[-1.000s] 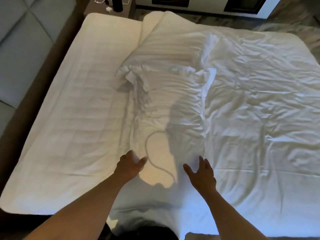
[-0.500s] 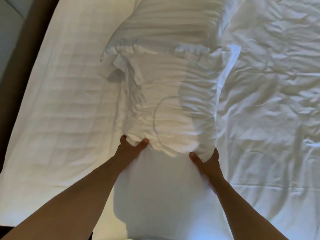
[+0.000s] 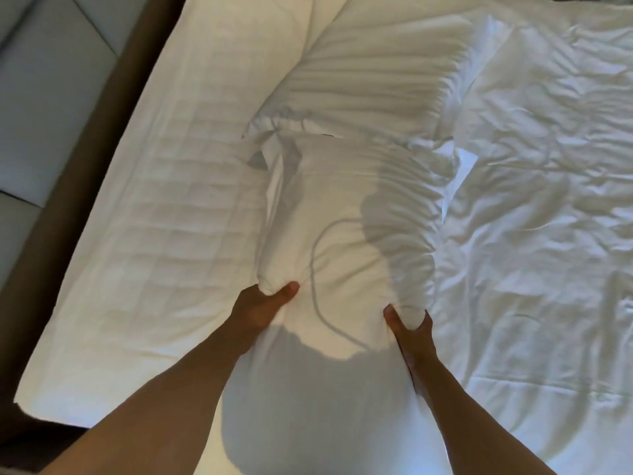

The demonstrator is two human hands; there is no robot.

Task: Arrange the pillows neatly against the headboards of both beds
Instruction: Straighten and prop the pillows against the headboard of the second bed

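Head view, looking down on a bed (image 3: 164,214) with white linen. Two bare forearms reach in from the lower edge toward a white pillow (image 3: 346,228) lying lengthwise at the middle of the mattress.

Left hand (image 3: 262,308): closed on the pillow's near left corner. The thumb lies on top of the fabric, the other fingers (image 3: 289,289) are tucked under the bunched corner and mostly hidden.

Right hand (image 3: 409,329): closed on the near right corner. The thumb presses the inner side and the remaining fingers wrap the outer side, with a knot of fabric pinched between them.

The held pillow is creased along its length, its far end touching a second pillow (image 3: 373,80) that lies farther up the bed, tilted diagonally. A thin curved shadow line crosses the near half of the held pillow, and a broad shadow covers the sheet between the two forearms.

To the pillow's left the quilted mattress cover is smooth and bare. To its right a rumpled white duvet (image 3: 534,207) covers the rest of the bed, its edge just beside the pillow.

Along the left edge runs a brown bed frame (image 3: 102,142), and beyond it a grey padded headboard (image 3: 51,80) with stitched panels. Both pillows lie well apart from that headboard.
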